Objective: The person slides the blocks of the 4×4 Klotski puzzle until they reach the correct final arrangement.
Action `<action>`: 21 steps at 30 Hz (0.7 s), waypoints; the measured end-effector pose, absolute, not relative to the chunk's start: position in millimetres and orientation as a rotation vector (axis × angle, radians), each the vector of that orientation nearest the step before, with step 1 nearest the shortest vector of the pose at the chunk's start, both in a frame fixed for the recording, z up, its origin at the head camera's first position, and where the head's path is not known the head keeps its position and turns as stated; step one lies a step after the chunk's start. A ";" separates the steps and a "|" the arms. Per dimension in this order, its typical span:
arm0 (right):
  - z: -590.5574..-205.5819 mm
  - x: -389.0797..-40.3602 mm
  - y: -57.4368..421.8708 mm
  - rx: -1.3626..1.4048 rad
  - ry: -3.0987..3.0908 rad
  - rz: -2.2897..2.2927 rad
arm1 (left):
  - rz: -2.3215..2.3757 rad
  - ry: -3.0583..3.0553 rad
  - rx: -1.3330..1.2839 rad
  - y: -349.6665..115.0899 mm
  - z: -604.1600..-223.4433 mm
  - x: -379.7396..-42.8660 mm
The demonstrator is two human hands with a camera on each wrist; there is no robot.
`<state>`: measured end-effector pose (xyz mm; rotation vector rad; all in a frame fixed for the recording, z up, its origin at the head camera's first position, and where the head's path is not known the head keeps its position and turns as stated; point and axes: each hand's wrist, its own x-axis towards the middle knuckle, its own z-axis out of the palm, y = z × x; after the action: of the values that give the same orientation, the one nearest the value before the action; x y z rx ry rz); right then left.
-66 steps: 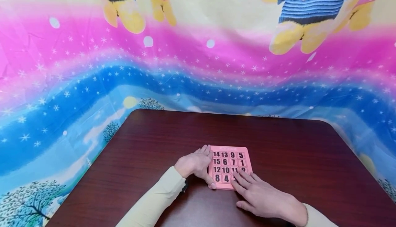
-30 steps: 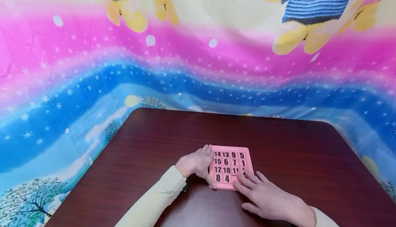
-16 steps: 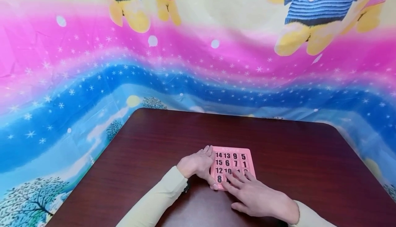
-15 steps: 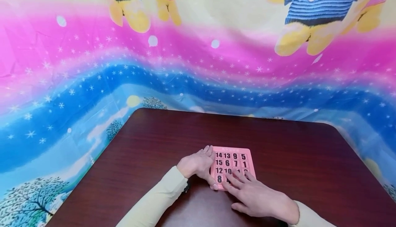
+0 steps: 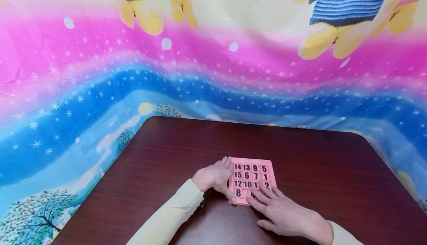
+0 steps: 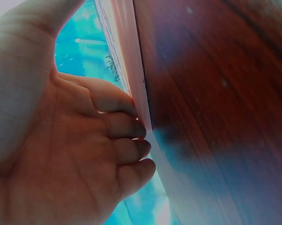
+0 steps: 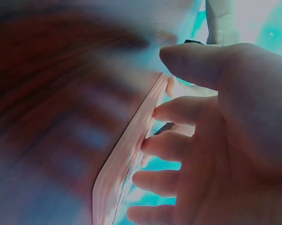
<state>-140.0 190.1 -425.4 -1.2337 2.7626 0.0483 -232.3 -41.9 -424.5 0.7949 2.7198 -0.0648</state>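
Note:
A pink number slide puzzle (image 5: 252, 161) lies flat on the dark wooden table, its tiles bearing black numerals. My left hand (image 5: 215, 176) rests along its left edge, with the thumb by the lower left corner. In the left wrist view, those fingertips (image 6: 140, 147) touch the board's side. My right hand (image 5: 287, 211) reaches over the lower right, its fingers spread and fairly straight. Fingertips touch the 4 tile (image 5: 252, 195), partly covered in the bottom row. A gap shows between it and the 8 tile (image 5: 238, 192). The bottom right corner is hidden beneath the right hand.
The table (image 5: 186, 145) has rounded far corners. Behind it hangs a colourful cloth (image 5: 207, 67) printed with bears, snowflakes and trees. Light sleeves (image 5: 170, 211) cover both forearms, and something dark (image 5: 202, 201) shows at the left cuff.
The 4 tile has slid right, leaving a gap beside the 8. My right hand moved left over the bottom row, then back right. The left hand stays at the puzzle's edge.

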 end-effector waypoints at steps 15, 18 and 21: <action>-418.4 -138.3 201.6 -1.208 2.782 0.009 | -0.069 2.720 0.789 -41.5 -425.0 -232.3; -416.4 -140.3 194.3 -1.279 2.792 0.018 | -0.077 2.716 0.787 -42.2 -424.8 -231.8; -416.5 -141.3 187.1 -1.345 2.790 0.042 | -0.071 2.715 0.793 -41.9 -424.1 -231.0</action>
<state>-141.3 187.1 -416.5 -1.3449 2.7901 0.0419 -231.0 -41.9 -424.1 0.7928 2.7152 -0.0707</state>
